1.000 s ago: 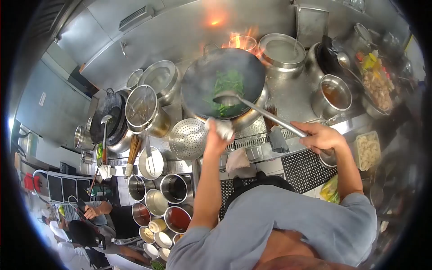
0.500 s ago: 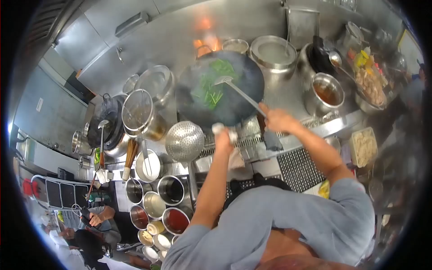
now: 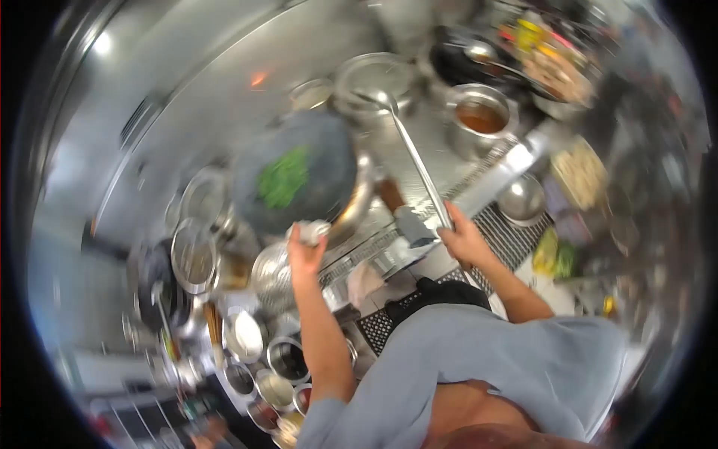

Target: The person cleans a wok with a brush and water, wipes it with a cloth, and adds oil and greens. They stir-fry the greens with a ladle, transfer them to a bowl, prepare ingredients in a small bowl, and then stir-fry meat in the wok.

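Note:
The wok [image 3: 330,153] is tilted on the range, its inside dark and blurred. A clump of green vegetables [image 3: 284,176] lies in it. My left hand [image 3: 305,258] is closed on a folded white cloth [image 3: 313,230] at the wok's near rim; the grip on the rim itself is hidden. In my right hand [image 3: 465,238] is the long handle of a metal wok spatula [image 3: 416,156]. Its head is out of the wok, over the counter to the right and in front of a lidded pot [image 3: 374,73].
A pot of brown liquid [image 3: 480,118] stands to the right, with a bowl of pale food pieces [image 3: 557,75] beyond it. A tub of pale food [image 3: 580,172] sits near the right edge. Several sauce containers and a strainer [image 3: 194,256] are at left. A flame [image 3: 259,78] shows behind.
My right hand has lifted the spatula out of the wok and moved it right. The wok is now tilted, with the greens gathered in one clump. The whole view has turned and shifted.

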Tool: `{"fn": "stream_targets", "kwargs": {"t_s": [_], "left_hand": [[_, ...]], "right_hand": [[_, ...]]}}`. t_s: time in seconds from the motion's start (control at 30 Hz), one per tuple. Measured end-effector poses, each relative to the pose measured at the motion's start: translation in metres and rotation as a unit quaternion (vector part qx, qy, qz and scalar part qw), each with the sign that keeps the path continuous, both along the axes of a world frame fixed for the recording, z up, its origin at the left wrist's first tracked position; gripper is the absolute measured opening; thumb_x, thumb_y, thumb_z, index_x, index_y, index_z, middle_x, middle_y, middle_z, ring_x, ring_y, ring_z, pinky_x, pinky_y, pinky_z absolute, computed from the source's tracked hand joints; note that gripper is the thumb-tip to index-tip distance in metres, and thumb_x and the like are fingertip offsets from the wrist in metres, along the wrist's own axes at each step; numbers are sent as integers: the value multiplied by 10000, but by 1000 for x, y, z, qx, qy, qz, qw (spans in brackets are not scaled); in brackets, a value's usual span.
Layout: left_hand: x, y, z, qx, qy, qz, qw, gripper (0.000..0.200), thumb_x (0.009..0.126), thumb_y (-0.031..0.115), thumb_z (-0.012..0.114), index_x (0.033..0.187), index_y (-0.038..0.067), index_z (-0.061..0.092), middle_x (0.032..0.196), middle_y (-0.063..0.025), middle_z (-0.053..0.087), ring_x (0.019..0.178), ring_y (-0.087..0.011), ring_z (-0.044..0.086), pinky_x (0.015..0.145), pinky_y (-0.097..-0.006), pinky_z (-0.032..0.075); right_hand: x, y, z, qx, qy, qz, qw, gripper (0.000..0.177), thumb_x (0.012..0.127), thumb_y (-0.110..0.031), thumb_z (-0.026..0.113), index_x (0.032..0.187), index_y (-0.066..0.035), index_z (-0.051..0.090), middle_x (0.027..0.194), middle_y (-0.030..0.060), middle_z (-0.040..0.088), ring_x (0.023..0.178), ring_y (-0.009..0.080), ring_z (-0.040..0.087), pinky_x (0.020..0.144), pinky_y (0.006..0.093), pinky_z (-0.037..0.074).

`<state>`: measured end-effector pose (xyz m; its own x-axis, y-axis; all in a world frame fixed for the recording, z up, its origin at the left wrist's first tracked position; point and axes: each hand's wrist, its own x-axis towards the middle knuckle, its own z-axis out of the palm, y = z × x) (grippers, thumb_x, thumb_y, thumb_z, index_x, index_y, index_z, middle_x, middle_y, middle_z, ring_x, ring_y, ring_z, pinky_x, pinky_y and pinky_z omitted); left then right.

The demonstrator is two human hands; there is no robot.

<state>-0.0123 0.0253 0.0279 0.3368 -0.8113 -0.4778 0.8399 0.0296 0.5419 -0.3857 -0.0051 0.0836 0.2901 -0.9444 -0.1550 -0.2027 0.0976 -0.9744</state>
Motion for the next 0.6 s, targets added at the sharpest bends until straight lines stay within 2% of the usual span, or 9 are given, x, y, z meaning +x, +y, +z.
{"fn": "stream_targets", "kwargs": {"t_s": [0.03,0.1,0.2,0.27,0.37,0.4,0.47,0.53,0.6], "left_hand": [[32,-10,-56,-24,-406,-28,913,151,927,267,519,983,127,523,912,-54,600,805,-209,594,568,-298,492],[55,-30,-110,-92,-735,-49,670,123,916,231,522,975,123,528,883,-60,603,755,-198,600,495,-243,469],[-19,-7,-24,26,-281,46,958,162,877,188,518,981,68,554,960,-111,610,818,-245,614,643,-333,508],[-57,12,38,91,-84,156,980,193,852,160,516,986,32,571,1011,-145,614,860,-276,623,741,-393,534],[-30,21,25,47,-69,88,993,185,877,145,482,1012,36,547,1027,-104,593,876,-238,617,710,-332,551],[-8,14,-13,-28,-306,4,952,184,898,177,483,1011,45,541,951,-87,595,828,-221,618,582,-266,540],[-21,35,-9,38,-262,41,963,171,895,169,484,1004,53,546,928,-81,601,774,-212,612,539,-263,510],[-59,20,8,126,-160,80,976,150,890,153,485,991,69,555,884,-70,612,665,-194,600,452,-257,450],[-72,37,13,117,-70,97,986,151,867,105,494,992,71,572,879,-75,629,634,-184,611,398,-283,432]], "right_hand": [[-25,-10,0,-65,68,-36,995,638,831,-108,557,1416,-31,312,688,78,564,428,122,478,394,291,404],[-67,-32,43,-70,194,-85,975,626,833,-125,537,1407,-17,311,741,124,596,436,151,497,397,318,425],[-112,-79,96,7,313,-97,945,550,815,-126,533,1330,-1,389,727,141,599,432,176,515,382,320,433],[-140,-123,94,56,282,-87,954,209,806,-83,498,942,66,553,641,135,611,455,209,567,380,311,446],[-186,-181,65,339,-201,-79,916,101,814,-47,497,715,-34,518,571,-9,495,422,58,474,343,206,378],[-189,-180,70,389,-312,-93,862,167,817,-56,505,654,-70,470,558,-32,463,419,19,450,347,167,353],[-193,-177,66,370,-260,-67,889,102,802,-45,508,702,-38,494,561,-7,482,417,67,469,364,214,377],[-184,-152,73,9,181,19,983,54,771,-38,512,783,13,520,568,22,498,416,122,487,395,280,408],[-152,-114,97,-15,222,-98,970,385,757,-74,542,1125,37,534,587,50,533,384,137,465,396,300,376]]}}
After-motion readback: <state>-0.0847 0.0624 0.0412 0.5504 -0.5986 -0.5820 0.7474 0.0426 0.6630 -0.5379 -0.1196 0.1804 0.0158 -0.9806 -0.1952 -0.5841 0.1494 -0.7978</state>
